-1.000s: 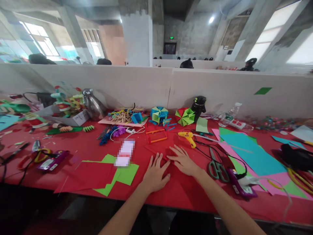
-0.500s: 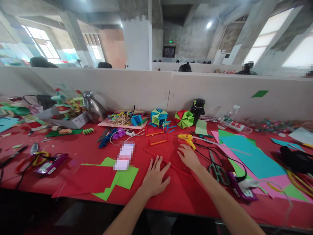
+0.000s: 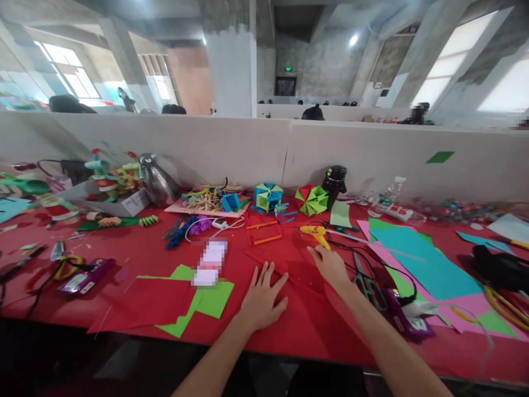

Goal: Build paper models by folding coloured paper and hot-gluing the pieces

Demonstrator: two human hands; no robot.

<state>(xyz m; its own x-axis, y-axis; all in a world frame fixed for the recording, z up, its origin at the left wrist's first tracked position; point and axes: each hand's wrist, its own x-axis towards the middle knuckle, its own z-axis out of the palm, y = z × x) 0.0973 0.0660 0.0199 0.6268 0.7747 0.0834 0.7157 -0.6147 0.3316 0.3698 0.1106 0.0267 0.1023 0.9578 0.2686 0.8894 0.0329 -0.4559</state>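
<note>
My left hand [image 3: 264, 300] lies flat on the red table top, fingers spread, over a thin red strip [image 3: 308, 288] that runs diagonally across the surface. Just below the yellow glue gun [image 3: 316, 234], my right hand [image 3: 332, 268] hovers or rests with its fingers loosely bent and nothing visible in them. Whether it touches the glue gun's handle I cannot tell. Beyond both hands sits a frame of red and orange sticks [image 3: 266, 237]. Scissors with green handles [image 3: 372, 289] lie to the right of my right forearm.
Red paper [image 3: 152, 303] and green sheets [image 3: 217, 300] lie at left beside a phone [image 3: 210, 264]. Folded paper shapes [image 3: 312, 200] stand near the partition [image 3: 231, 149]. Coloured sheets [image 3: 430, 270], a cable and a purple-cased device [image 3: 407, 317] occupy the right.
My right hand has shifted to the right, and its fingers, spread before, are more bent now. My left hand has stayed in place.
</note>
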